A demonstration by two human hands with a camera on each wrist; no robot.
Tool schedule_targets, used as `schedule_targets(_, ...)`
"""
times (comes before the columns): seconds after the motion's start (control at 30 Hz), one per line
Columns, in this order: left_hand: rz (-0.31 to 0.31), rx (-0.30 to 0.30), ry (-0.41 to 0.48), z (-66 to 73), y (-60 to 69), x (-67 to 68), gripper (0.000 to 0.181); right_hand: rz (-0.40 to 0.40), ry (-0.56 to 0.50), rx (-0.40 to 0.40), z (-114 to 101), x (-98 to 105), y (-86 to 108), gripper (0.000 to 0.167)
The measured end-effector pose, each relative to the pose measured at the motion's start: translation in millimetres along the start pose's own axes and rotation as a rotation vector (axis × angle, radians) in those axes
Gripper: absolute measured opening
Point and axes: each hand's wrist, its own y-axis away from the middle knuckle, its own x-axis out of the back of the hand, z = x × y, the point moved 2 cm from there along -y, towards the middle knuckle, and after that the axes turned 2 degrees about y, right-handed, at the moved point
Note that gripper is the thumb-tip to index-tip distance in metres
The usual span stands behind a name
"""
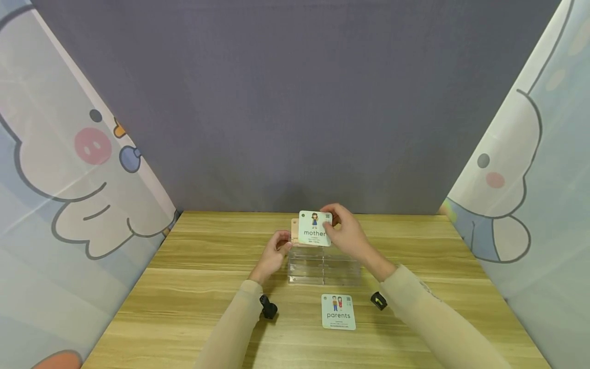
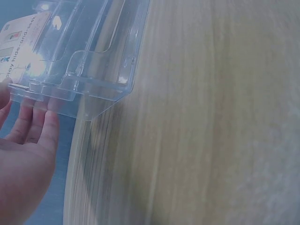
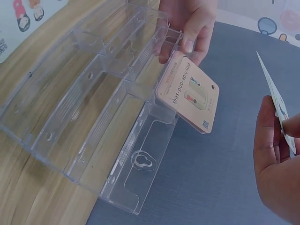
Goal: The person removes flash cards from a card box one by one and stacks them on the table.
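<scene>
In the head view, my right hand (image 1: pixel 344 230) pinches a white "mother" flashcard (image 1: pixel 310 237) by its right edge, raised above a clear plastic tiered rack (image 1: pixel 306 274). Seen edge-on in the right wrist view, that card stands apart from the rack. My left hand (image 1: pixel 273 256) grips the rack's left end near the back tier, thumb in front and fingers behind. A pink "play hide-and-seek" flashcard (image 3: pixel 190 91) leans in the back tier beside the left thumb, apparently with others behind it. A white "parents" flashcard (image 1: pixel 338 320) lies face up before the rack.
The wooden table (image 1: pixel 184 307) ends at a grey backdrop (image 1: pixel 299 102). Cartoon-printed curtains (image 1: pixel 55 169) hang on both sides. Small black devices (image 1: pixel 268 307) sit at my wrists. The rack's front tiers are see-through.
</scene>
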Motion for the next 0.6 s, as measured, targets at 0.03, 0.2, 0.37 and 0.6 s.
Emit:
schedule_targets(0.03,0.002,-0.003,0.002,-1.9,-0.4,0.3,0.033,-0.002,-0.003,-0.003,-0.7,0.5,1.0,0.030)
schedule_targets(0.2,0.012,-0.010,0.006,5.4,3.7,-1.0,0.031,-0.016,-0.011,-0.009,-3.0,3.9,6.3,0.029)
schedule_targets(0.37,0.013,-0.009,0.009,27.6,13.1,-2.8,0.030,-0.023,-0.017,0.001,-3.2,6.3,11.0,0.029)
schedule_targets(0.6,-0.005,-0.008,0.011,13.3,6.3,0.6,0.031,-0.032,-0.107,-0.050,-6.1,10.1,18.2,0.030)
